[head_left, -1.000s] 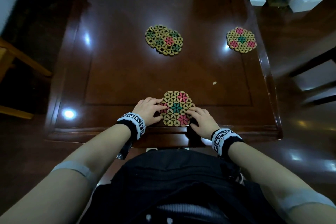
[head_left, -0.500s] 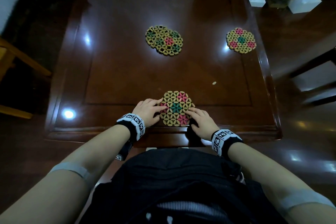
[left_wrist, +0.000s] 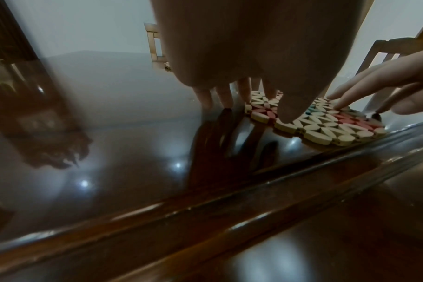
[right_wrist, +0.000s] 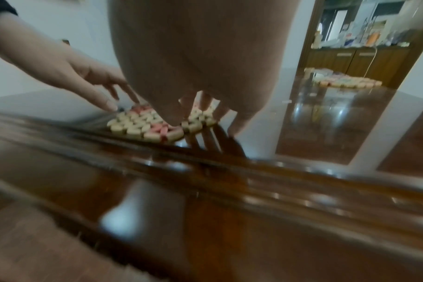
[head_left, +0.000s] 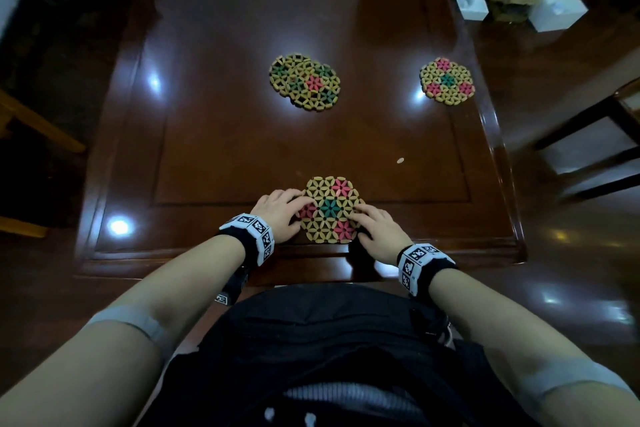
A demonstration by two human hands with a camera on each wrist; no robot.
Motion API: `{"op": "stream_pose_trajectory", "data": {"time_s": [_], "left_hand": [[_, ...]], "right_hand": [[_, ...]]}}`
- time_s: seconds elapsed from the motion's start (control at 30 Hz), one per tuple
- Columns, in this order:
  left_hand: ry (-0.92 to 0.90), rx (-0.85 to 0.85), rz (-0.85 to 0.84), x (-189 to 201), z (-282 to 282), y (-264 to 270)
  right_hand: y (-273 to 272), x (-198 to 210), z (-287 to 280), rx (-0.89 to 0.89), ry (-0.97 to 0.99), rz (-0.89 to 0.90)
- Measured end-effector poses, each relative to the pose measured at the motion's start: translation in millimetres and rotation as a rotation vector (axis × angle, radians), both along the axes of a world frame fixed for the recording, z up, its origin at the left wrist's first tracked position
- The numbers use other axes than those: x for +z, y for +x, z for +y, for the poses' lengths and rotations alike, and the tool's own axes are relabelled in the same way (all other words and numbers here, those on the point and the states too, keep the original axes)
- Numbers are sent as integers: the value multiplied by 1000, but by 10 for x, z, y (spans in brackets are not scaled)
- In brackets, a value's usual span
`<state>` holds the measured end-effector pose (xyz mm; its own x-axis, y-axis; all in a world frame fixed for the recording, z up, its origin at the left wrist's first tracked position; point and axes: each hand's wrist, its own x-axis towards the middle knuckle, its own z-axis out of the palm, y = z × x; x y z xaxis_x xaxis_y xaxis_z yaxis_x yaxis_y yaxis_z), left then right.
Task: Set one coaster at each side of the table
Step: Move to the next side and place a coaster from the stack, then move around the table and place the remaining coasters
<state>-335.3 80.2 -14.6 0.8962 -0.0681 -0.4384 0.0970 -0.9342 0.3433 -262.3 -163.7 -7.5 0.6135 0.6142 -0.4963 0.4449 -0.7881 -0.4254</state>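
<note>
Across the dark, glossy wooden tabletop [head_left: 214,135], which fills most of the head view, four woven bead coasters show in three spots. Largest is the central pile [head_left: 304,81], two overlapping coasters lying well inside the tabletop's inner panel, so they seem not yet dealt out. Next is the near coaster [head_left: 329,210], flat at the person's own edge, straddling the line between the inner panel and the border. The right-side coaster [head_left: 446,80] lies alone close to the right edge, apart from everything else. Compared with the pictures from a second ago almost nothing has shifted: the near coaster sits in the same place and both hands flank it as before, which I read as the placing being finished and the hands merely squaring it. That would leave the near and right sides served and the far and left sides waiting for the two in the pile. The left hand [head_left: 277,213] lies with fingers relaxed and slightly spread, their tips on the coaster's left rim; in the left wrist view the fingertips [left_wrist: 287,114] press down on the beads rather than curling round them. The right hand [head_left: 379,229] mirrors it on the right rim, fingers extended, gripping nothing. No tray, bowl or other container stands on the tabletop; two white boxes [head_left: 557,9] sit on the floor beyond the far right corner, their contents not visible. Smallest is a pale speck [head_left: 400,160] on the panel, too small to identify.
</note>
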Motion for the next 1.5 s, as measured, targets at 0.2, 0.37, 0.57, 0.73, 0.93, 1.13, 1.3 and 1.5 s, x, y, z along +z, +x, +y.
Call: {"op": "stream_pose_trajectory", "data": {"time_s": [0.2,0.37,0.57,0.73,0.93,1.13,1.3,1.5], "left_hand": [[-31,94,-13,77,124,93],[-18,189,-32,153,288,28],[49,406,-97,362,371,-79],[49,549,-11,509,415,-178],[-40,729,63,646,690,-377],[14,787,42,684,1254,-783],[34,699,45,669,2047,-1142],[101,508,70,695,3030,-1822]], "right_hand": [[286,140,75,-181,137,-91],[488,255,147,-230,95,-87],[628,461,376,-155,-229,-35],[606,584,651,-49,-249,-10],[399,695,1220,70,-170,24],[12,711,1840,124,-198,57],[-415,648,2430,61,-239,56],[-1214,600,3291,-81,-250,79]]}}
